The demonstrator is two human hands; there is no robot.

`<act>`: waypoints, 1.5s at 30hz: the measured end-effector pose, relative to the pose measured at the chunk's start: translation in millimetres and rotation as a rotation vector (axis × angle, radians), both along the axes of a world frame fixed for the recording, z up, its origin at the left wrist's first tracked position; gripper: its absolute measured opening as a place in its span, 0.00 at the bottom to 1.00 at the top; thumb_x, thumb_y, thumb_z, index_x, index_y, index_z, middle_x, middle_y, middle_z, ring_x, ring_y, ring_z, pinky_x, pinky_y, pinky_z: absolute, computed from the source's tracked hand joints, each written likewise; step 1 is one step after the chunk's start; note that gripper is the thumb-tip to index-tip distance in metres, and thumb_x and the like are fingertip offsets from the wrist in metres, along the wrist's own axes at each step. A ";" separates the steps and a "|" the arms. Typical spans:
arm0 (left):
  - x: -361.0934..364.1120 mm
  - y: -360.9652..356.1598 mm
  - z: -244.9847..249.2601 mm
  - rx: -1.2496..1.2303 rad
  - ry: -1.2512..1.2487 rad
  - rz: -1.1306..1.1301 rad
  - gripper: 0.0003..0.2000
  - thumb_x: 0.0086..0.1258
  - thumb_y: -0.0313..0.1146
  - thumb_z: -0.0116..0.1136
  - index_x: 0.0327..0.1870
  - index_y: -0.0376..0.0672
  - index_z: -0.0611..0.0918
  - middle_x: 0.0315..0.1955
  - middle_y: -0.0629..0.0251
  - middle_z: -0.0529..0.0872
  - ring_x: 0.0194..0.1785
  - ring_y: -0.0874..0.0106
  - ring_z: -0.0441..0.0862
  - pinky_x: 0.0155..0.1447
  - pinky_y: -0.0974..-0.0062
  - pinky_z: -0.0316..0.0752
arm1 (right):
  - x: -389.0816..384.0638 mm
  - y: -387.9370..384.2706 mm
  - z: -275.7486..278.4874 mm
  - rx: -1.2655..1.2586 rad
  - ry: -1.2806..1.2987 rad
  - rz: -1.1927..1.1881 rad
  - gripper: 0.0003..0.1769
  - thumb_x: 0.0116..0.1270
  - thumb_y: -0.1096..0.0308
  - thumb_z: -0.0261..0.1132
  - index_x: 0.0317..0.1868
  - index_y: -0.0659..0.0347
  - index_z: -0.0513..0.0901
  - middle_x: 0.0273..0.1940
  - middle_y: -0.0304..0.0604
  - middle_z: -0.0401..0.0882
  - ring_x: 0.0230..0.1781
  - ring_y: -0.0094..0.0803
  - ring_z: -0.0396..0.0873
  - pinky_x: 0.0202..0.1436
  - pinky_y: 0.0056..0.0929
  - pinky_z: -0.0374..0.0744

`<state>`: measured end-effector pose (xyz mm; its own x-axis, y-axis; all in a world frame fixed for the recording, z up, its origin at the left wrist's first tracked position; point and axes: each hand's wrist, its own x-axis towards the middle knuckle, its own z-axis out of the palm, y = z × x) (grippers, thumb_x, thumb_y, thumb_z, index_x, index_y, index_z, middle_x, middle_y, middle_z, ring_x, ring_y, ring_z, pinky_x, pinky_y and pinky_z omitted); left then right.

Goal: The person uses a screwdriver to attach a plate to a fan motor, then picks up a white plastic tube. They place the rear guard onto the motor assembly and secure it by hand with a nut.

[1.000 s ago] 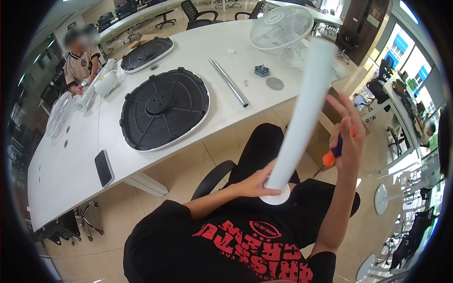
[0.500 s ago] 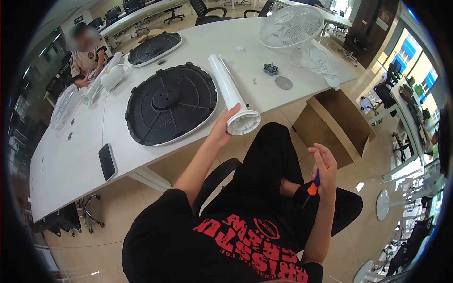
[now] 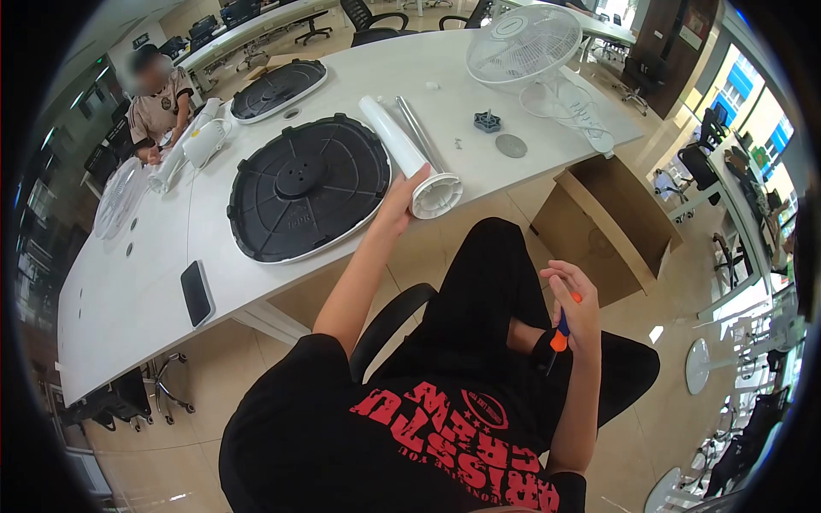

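My left hand [image 3: 402, 203] is closed round the flanged lower end of a white fan pole [image 3: 395, 137]. The ribbed round flange faces me at the table's near edge, and the pole's far end points away over the tabletop. A shiny metal tube [image 3: 416, 134] lies just right of the pole. Over my lap, my right hand [image 3: 575, 301] is wrapped round a screwdriver [image 3: 559, 339] with an orange and blue handle, its dark shaft pointing down. A large black fan base [image 3: 342, 201] lies underside up, left of the pole.
On the white table [image 3: 162, 274] are a phone [image 3: 196, 293], a second base [image 3: 278, 88], a dark knob [image 3: 487, 122], a grey disc [image 3: 511, 146] and a fan head [image 3: 523, 50]. An open cardboard box [image 3: 599, 227] stands right. Another person [image 3: 159, 107] sits at left with fan parts.
The pole has shifted left and a little away from me, with my left hand on it. More of the metal tube now shows beside it. My right hand has moved slightly left with the screwdriver.
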<state>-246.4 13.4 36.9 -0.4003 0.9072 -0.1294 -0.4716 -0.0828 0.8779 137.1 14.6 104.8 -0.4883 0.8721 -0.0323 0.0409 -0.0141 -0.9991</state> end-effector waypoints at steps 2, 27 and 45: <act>6.0 -1.4 8.7 0.093 0.040 0.089 0.41 0.75 0.52 0.67 0.76 0.32 0.63 0.65 0.53 0.78 0.68 0.68 0.78 0.69 0.64 0.75 | 0.8 0.5 -1.2 0.005 -0.008 0.005 0.17 0.76 0.67 0.67 0.60 0.66 0.82 0.52 0.43 0.87 0.18 0.12 0.71 0.21 0.14 0.70; 112.4 -89.3 0.8 0.265 1.234 0.286 0.28 0.75 0.35 0.65 0.74 0.37 0.72 0.74 0.48 0.72 0.78 0.51 0.68 0.78 0.59 0.63 | 1.0 2.0 -17.2 0.028 0.377 -0.205 0.14 0.84 0.61 0.60 0.45 0.63 0.85 0.29 0.36 0.80 0.18 0.15 0.69 0.22 0.16 0.65; 149.5 -80.6 7.3 0.211 0.585 -0.454 0.18 0.87 0.34 0.48 0.38 0.32 0.86 0.28 0.62 0.88 0.35 0.75 0.86 0.48 0.75 0.80 | 31.6 30.6 -28.8 -0.139 -0.105 0.049 0.17 0.82 0.57 0.62 0.53 0.64 0.81 0.39 0.42 0.85 0.34 0.21 0.82 0.39 0.20 0.80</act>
<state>-96.9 -67.2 44.1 0.0672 0.9808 0.1829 0.0368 -0.1856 0.9819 168.7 45.2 76.0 -0.5179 0.8307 -0.2043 0.1491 -0.1475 -0.9778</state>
